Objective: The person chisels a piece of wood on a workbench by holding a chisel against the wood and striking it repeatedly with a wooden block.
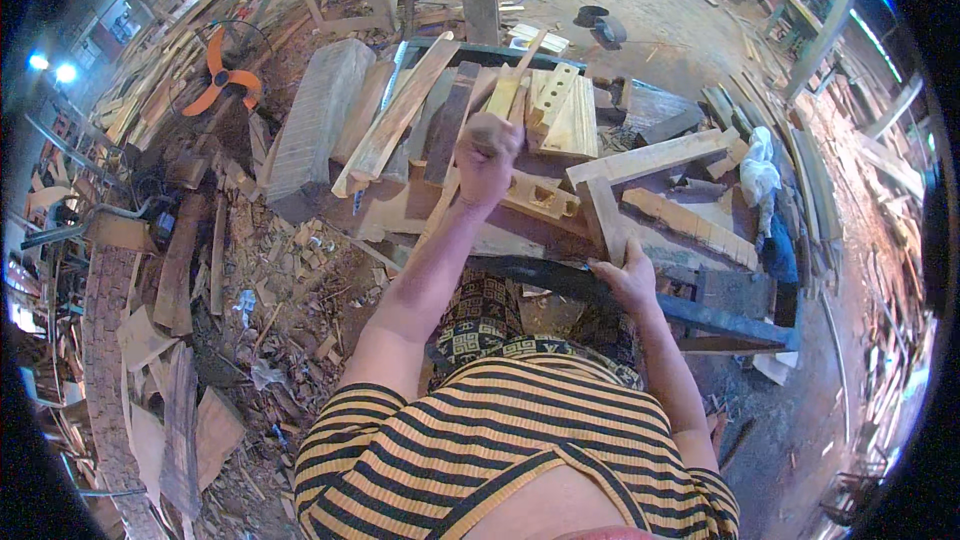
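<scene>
Left hand is curled closed; what's inside is hidden, can't be told | 1 short board is gripped by right hand, board end partly covered

No words, labels or numbers are legible — anywhere in view.

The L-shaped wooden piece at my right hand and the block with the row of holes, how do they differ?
The L-shaped piece has two lengths meeting at a corner, while the holed block is one straight length. The holed block shows a row of dark round holes; the L-shaped piece shows none. The L-shaped piece is the larger, and the holed block looks yellower. Both appear to be wood.
</scene>
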`<action>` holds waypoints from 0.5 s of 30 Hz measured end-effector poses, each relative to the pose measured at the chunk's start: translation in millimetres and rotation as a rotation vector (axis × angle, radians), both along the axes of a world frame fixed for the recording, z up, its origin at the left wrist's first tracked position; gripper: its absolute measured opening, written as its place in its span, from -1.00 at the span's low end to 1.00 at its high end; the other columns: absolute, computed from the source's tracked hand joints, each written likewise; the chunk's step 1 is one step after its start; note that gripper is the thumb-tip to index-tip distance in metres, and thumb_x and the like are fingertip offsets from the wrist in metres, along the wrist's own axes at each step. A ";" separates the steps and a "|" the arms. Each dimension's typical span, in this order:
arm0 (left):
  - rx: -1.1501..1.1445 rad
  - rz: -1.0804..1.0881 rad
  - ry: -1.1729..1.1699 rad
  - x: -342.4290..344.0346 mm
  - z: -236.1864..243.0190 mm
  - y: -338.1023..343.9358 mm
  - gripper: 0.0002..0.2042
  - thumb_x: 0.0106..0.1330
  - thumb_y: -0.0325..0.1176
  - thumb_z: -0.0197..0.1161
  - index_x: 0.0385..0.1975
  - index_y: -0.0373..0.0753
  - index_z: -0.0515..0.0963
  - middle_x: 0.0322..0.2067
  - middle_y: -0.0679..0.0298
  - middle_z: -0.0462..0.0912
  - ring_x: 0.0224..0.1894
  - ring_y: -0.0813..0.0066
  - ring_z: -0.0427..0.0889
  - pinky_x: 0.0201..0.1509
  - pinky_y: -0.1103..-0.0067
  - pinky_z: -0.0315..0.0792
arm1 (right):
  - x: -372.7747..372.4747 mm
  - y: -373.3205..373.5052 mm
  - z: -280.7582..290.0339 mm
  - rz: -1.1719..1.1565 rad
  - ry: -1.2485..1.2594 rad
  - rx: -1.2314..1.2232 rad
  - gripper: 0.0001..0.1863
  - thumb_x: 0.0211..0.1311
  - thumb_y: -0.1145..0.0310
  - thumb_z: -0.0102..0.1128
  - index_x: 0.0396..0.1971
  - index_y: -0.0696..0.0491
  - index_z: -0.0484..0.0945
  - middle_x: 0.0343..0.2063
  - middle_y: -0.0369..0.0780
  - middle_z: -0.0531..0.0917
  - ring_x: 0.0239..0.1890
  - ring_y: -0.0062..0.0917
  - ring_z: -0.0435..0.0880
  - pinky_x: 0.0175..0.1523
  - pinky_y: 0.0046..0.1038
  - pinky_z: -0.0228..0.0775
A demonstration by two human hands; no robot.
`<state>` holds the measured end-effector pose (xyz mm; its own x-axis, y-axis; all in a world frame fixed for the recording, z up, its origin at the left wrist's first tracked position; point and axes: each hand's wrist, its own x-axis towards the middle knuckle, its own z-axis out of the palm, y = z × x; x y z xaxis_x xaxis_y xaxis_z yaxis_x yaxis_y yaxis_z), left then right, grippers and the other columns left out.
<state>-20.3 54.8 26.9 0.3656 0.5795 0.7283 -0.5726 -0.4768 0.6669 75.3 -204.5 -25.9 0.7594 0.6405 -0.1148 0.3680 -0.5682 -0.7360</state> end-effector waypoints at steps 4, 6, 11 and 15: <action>-0.312 0.245 0.010 -4.2 11.0 11.3 -0.89 0.26 -0.41 0.23 -0.48 -0.21 0.46 -0.58 0.43 0.45 -0.58 0.72 0.42 -0.49 0.71 0.35 | 5.0 0.5 7.4 0.015 -0.018 -0.129 -0.31 -0.21 -0.09 0.38 -0.17 0.13 0.42 -0.24 0.07 0.61 -0.11 -0.02 0.57 -0.04 -0.17 0.37; -0.308 0.260 -0.011 -4.1 15.5 13.4 -0.85 0.26 -0.46 0.22 -0.54 -0.21 0.44 -0.61 0.46 0.42 -0.59 0.76 0.40 -0.53 0.74 0.30 | 5.4 0.8 9.4 0.044 -0.050 -0.152 -0.28 -0.21 -0.09 0.38 -0.13 0.13 0.41 -0.23 0.08 0.61 -0.09 -0.02 0.56 -0.03 -0.17 0.37; -0.391 0.132 -0.055 0.4 17.5 4.5 -0.84 0.26 -0.41 0.25 -0.53 -0.22 0.43 -0.62 0.47 0.43 -0.62 0.76 0.40 -0.54 0.74 0.30 | 4.6 1.6 5.8 0.044 -0.038 -0.130 -0.27 -0.22 -0.11 0.38 -0.13 0.12 0.40 -0.24 0.09 0.61 -0.12 0.00 0.57 -0.05 -0.15 0.38; -0.333 0.151 -0.013 2.7 14.9 0.7 -0.86 0.26 -0.44 0.23 -0.51 -0.22 0.43 -0.61 0.46 0.44 -0.62 0.76 0.40 -0.54 0.73 0.31 | 7.7 -0.1 0.4 0.035 -0.029 -0.150 -0.26 -0.22 -0.13 0.37 -0.14 0.13 0.39 -0.25 0.10 0.61 -0.13 0.01 0.56 -0.06 -0.14 0.39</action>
<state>-17.6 55.6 41.9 0.2493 0.8328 0.4943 -0.5217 -0.3145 0.7930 83.0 -204.5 -25.5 0.7412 0.6440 -0.1896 0.4095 -0.6576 -0.6324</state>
